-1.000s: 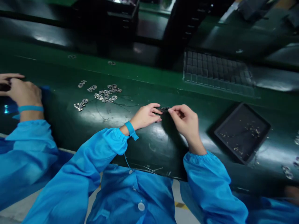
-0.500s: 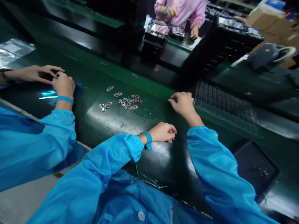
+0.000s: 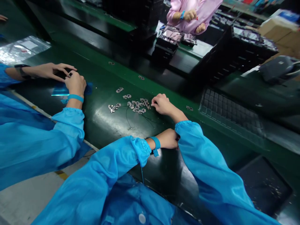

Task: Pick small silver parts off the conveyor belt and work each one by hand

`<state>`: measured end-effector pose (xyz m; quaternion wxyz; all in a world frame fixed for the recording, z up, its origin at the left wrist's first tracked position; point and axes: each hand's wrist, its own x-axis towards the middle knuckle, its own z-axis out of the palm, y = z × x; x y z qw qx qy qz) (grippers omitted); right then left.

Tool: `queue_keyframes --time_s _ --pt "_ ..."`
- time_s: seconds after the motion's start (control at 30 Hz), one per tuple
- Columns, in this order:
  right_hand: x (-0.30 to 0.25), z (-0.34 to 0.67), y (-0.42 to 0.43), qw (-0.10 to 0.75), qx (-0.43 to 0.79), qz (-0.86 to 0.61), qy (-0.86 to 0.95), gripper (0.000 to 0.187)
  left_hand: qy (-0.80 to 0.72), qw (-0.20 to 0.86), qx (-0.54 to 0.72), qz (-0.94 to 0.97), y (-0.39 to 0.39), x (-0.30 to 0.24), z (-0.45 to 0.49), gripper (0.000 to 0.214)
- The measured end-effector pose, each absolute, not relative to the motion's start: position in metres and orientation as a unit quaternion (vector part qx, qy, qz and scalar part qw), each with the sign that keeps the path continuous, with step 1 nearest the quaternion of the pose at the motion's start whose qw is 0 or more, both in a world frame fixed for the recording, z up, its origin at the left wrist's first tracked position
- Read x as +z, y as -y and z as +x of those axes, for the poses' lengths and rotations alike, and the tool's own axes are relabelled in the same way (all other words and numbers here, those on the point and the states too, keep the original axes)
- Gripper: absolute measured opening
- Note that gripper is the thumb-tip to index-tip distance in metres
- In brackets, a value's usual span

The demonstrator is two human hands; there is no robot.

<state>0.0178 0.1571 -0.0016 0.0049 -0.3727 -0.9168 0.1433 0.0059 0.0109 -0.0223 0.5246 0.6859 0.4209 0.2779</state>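
Note:
A pile of small silvery metal parts lies on the dark green belt, with thin black wires beside it. My right hand reaches across to the pile's right edge, its fingers curled and its fingertips touching the parts. What they pinch is too small to make out. My left hand rests on the belt nearer me, wearing a blue wrist strap. My right sleeve covers its fingers.
A co-worker's two hands at the left press on a blue film. A person in pink works across the line. A black grid tray lies right, a flat black tray lower right, a plastic bag far left.
My right hand has swung left from the belt's far edge to the pile of metal parts. My left hand stayed on the belt and its fingers are now behind my right sleeve.

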Motion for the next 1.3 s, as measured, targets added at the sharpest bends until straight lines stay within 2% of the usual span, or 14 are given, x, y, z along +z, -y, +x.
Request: queue_keyframes --time_s 0.17,0.37,0.5,0.53,0.63,0.67,0.7,0.77,0.83,0.97,1.07,1.3 --pt "0.001 0.036 -0.142 0.051 0.122 -0.386 0.913 0.008 -0.4 0.555 0.28 0.674 -0.01 -0.027 0.009 0.012" --pt "0.035 0.096 -0.1 0.209 0.199 -0.449 0.846 0.005 -0.383 0.724 0.333 0.466 -0.017 -0.029 0.016 0.022" --pt "0.038 0.148 -0.056 0.287 0.217 -0.505 0.784 0.003 -0.389 0.761 0.399 0.332 -0.02 -0.022 0.014 0.021" --pt "0.035 0.16 -0.045 0.301 0.236 -0.515 0.767 0.005 -0.386 0.753 0.423 0.324 -0.02 -0.021 0.013 0.029" --pt "0.022 0.183 -0.021 0.337 0.345 -0.532 0.696 0.017 -0.367 0.692 0.48 0.395 -0.015 -0.021 0.012 0.073" --pt "0.019 0.187 -0.014 0.345 0.391 -0.53 0.669 0.022 -0.361 0.662 0.49 0.438 -0.013 -0.021 0.012 0.076" --pt "0.016 0.19 -0.009 0.35 0.436 -0.524 0.642 0.026 -0.357 0.629 0.495 0.481 -0.011 -0.021 0.012 0.069" --pt "0.013 0.193 0.0 0.354 0.51 -0.505 0.6 0.032 -0.354 0.571 0.501 0.545 -0.008 -0.02 0.013 0.04" --pt "0.012 0.194 0.005 0.362 0.543 -0.488 0.579 0.035 -0.362 0.55 0.503 0.56 -0.006 -0.019 0.014 0.028" --pt "0.013 0.199 0.008 0.383 0.516 -0.486 0.593 0.033 -0.388 0.63 0.463 0.488 -0.008 -0.017 0.017 0.047" --pt "0.009 0.204 0.007 0.369 0.468 -0.506 0.624 0.026 -0.405 0.663 0.421 0.468 -0.01 -0.015 0.017 0.059" --pt "0.0 0.209 0.006 0.358 0.377 -0.543 0.659 0.017 -0.413 0.669 0.387 0.482 -0.012 -0.009 0.015 0.05"
